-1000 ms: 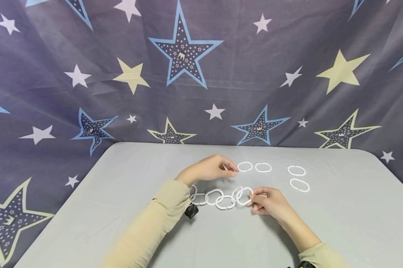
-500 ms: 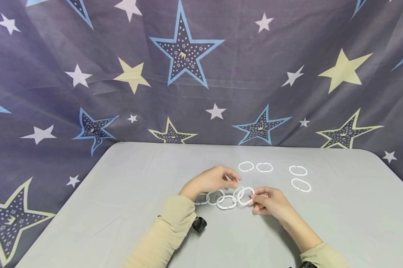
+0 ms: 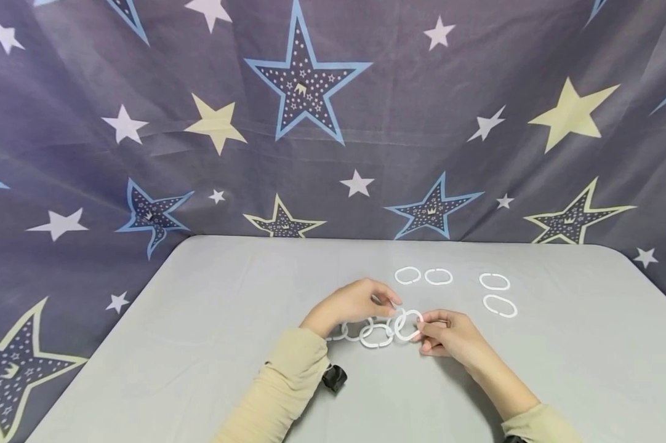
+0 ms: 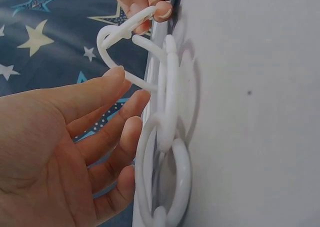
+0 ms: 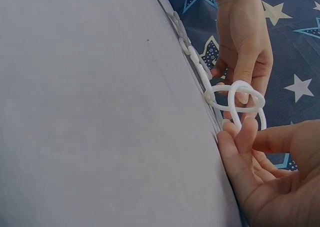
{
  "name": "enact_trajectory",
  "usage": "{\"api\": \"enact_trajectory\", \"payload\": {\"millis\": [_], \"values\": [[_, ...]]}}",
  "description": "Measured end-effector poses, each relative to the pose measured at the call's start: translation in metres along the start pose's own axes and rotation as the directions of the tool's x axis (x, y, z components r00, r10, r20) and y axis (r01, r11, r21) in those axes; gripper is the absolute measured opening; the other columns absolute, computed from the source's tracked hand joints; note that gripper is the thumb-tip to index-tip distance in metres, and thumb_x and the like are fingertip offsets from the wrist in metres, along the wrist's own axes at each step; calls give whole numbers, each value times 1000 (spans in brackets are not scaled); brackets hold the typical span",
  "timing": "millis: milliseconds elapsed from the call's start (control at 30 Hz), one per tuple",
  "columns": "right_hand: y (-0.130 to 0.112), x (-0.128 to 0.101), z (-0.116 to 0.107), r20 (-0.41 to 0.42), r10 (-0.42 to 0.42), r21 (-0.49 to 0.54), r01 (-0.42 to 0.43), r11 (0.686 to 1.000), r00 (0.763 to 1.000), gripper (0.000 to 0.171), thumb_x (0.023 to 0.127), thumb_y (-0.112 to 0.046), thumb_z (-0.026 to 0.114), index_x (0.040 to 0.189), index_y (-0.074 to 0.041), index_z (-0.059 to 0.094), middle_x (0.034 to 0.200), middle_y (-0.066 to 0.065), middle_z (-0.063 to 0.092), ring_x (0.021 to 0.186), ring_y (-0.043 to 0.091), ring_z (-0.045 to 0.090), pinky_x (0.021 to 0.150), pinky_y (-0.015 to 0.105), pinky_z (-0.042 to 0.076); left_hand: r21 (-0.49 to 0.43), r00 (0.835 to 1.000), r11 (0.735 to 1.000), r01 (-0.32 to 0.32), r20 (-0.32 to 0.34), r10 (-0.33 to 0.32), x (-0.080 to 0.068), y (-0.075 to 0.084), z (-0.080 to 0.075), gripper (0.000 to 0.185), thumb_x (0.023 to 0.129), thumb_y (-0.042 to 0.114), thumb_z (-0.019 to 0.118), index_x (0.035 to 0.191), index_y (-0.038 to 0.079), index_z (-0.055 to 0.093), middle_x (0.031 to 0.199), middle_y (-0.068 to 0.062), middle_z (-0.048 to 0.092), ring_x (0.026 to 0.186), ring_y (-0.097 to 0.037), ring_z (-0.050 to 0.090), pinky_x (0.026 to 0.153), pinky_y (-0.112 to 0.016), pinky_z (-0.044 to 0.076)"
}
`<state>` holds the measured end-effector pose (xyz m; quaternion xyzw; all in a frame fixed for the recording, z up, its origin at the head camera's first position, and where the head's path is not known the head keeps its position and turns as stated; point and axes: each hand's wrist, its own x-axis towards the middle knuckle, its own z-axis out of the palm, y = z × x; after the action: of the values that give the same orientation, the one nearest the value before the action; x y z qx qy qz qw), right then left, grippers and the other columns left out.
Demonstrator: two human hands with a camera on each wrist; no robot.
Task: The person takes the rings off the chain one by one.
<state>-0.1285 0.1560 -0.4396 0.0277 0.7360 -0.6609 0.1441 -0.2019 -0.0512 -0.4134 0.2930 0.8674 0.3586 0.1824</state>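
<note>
My right hand (image 3: 446,332) holds the end ring (image 3: 413,311), my left hand (image 3: 361,300) pinches the next ring (image 4: 142,83), the rest of the chain (image 4: 172,89) runs toward nine o'clock, and two loose rings (image 3: 407,267) lie at twelve and two more rings (image 3: 493,289) at two.

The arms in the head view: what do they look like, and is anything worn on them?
They are a person's, in plain beige sleeves. The left hand and right hand wear no gloves. A small black object sits by the left cuff; a dark object at the right cuff is mostly cut off by the frame.
</note>
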Motion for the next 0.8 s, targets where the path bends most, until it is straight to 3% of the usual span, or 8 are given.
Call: {"api": "enact_trajectory", "payload": {"millis": [167, 400, 800], "values": [[0, -2, -1, 6, 6, -15, -6, 1000, 1000, 29, 94, -3, 59, 115, 16, 52, 79, 7, 71, 59, 10, 61, 64, 27, 56, -14, 1000, 1000, -22, 17, 22, 0, 1, 5, 18, 91, 13, 73, 107, 8, 75, 90, 3, 70, 84, -6, 60, 81, -22, 46], [-1, -4, 0, -1, 14, -20, -14, 1000, 1000, 31, 95, -5, 60, 116, 15, 52, 80, 6, 71, 60, 10, 61, 66, 28, 57, 28, 999, 1000, -2, -36, 4, -2, 2, 7, 8, 91, 21, 73, 97, 15, 76, 87, 9, 67, 83, -5, 57, 80, -25, 45], [-2, -2, 1, 19, -20, -44, 21, 999, 1000, 30, 95, -5, 60, 115, 16, 53, 79, 6, 71, 61, 12, 61, 66, 30, 57, 62, 995, 998, 4, -99, 2, -1, -1, 4, 10, 91, 24, 73, 98, 19, 77, 88, 14, 71, 79, -3, 58, 77, -26, 46]]}}
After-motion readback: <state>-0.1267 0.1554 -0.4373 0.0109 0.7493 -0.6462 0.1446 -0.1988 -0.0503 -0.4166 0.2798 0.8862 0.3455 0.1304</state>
